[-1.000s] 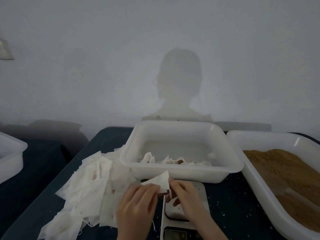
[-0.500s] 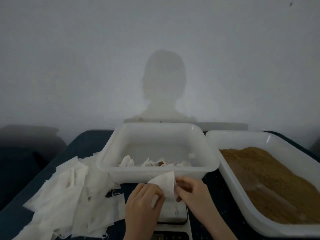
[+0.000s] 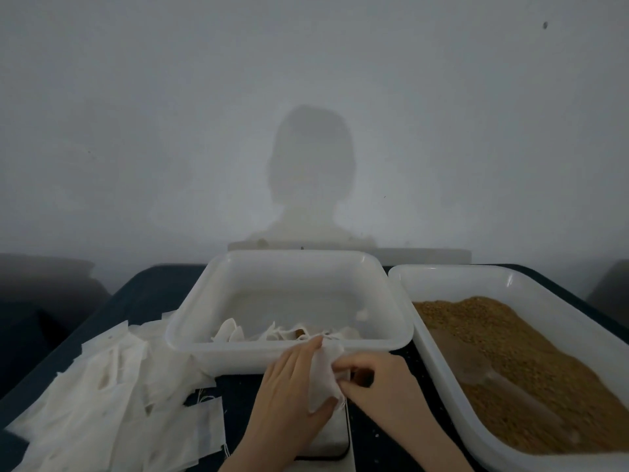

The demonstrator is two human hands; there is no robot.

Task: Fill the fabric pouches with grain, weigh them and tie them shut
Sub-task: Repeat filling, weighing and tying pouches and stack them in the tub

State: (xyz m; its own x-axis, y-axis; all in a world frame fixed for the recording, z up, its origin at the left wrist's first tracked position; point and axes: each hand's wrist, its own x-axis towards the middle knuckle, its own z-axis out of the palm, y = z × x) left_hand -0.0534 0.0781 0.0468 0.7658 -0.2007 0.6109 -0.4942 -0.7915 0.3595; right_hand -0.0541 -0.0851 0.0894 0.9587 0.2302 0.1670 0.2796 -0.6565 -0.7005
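Both hands hold one white fabric pouch [image 3: 323, 376] just above the scale [image 3: 332, 441] at the table's front. My left hand [image 3: 289, 396] grips its left side with the thumb under it. My right hand [image 3: 377, 379] pinches its right edge, where a bit of brown grain shows. Brown grain [image 3: 520, 362] fills the white tray [image 3: 452, 386] on the right. A clear scoop [image 3: 490, 376] lies in the grain. Whether the pouch's mouth is tied is hidden by my fingers.
A white tub [image 3: 238, 352] directly behind my hands holds several pouches [image 3: 272, 333]. A heap of empty white pouches [image 3: 112, 400] covers the dark table [image 3: 143, 291] at the left. A pale wall rises close behind the tubs.
The view has shifted a little leftward across the table. My hands have closed in on the pouch, which looks more crumpled and lower over the scale than before.
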